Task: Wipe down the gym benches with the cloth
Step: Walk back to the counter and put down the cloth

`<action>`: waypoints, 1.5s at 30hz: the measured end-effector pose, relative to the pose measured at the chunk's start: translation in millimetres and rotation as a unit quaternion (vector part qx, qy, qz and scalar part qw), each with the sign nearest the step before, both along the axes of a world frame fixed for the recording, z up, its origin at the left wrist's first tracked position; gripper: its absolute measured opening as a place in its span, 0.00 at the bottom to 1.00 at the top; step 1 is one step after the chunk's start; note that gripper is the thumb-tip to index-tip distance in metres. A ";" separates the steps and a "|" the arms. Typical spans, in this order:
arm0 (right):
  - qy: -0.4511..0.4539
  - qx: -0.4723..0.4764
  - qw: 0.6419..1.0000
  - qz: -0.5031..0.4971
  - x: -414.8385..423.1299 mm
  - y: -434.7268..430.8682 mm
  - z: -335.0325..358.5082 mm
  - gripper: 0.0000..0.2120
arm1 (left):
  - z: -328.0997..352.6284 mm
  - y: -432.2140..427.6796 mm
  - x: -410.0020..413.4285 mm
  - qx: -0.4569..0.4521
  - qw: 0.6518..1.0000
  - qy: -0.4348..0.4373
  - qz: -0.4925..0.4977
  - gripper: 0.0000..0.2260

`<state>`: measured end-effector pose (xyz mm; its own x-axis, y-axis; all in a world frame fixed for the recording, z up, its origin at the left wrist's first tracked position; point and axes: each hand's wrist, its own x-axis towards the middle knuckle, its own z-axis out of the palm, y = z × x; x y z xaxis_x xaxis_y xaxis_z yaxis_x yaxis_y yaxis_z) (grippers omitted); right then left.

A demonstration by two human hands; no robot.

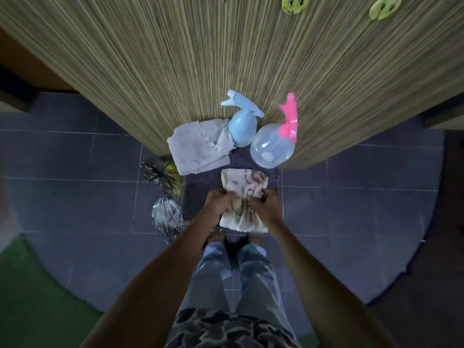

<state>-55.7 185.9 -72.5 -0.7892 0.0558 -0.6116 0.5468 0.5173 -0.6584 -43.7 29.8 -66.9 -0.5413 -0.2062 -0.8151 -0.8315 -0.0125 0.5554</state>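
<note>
A cream cloth with brown print [243, 187] lies on a small dark mat [200, 187] on the floor. My left hand [218, 202] and my right hand [263, 205] both grip it at its middle, bunching the fabric. A folded pale grey cloth [198, 144] lies just beyond, at the mat's far left. Beside it stand a light blue spray bottle [242, 129] and a clear spray bottle with a pink trigger head [272, 144]. No gym bench is in sight.
A wood-grain striped wall panel [226, 59] rises right behind the bottles, with two green stickers [295, 3] high on it. Crinkled plastic wrappers [165, 197] lie left of the mat. Dark floor tiles [351, 209] spread around; my bare feet [218, 237] stand near the mat's edge.
</note>
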 end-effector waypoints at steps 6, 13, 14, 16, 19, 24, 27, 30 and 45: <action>-0.009 -0.069 0.995 -0.076 0.7 -0.1 4.0 0.08 | -4.3 -14.4 2.0 0.003 0.998 0.055 0.002 0.09; 0.026 0.027 0.994 -0.099 3.9 2.1 -4.1 0.02 | -13.6 -19.2 12.5 -0.112 0.989 0.026 -0.095 0.22; 0.024 0.029 0.995 -0.098 2.2 0.3 -3.9 0.05 | -15.5 -17.7 14.1 -0.109 0.990 0.022 -0.082 0.23; 0.014 0.037 0.996 -0.079 -1.6 -4.1 -4.8 0.16 | -14.7 -15.8 12.7 -0.103 0.991 0.019 -0.082 0.22; 0.004 0.011 0.995 -0.102 -11.4 -6.3 -5.6 0.18 | -14.9 -13.6 1.8 -0.090 0.994 0.022 -0.057 0.17; 0.019 -0.016 0.992 -0.122 -38.1 -7.9 -10.3 0.10 | -15.9 -11.5 -12.2 -0.086 0.995 0.047 -0.005 0.15; 0.020 0.005 0.997 -0.076 -46.0 -1.0 -13.5 0.07 | -13.5 -13.9 -13.5 -0.086 0.994 0.067 -0.021 0.13; 0.018 0.019 0.999 -0.039 -49.9 8.9 -15.7 0.06 | -12.1 -21.5 -14.0 -0.085 0.990 0.097 -0.049 0.12; 0.089 0.066 0.982 -0.151 -45.5 -1.5 -13.2 0.09 | -12.9 -39.4 -6.0 -0.098 0.979 0.105 -0.143 0.19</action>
<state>-101.2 184.3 -85.6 -0.8186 0.3727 -0.4369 0.5702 0.4365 -0.6960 -49.7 -9.7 -79.8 -0.7519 -0.1630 -0.6388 -0.6519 0.3286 0.6834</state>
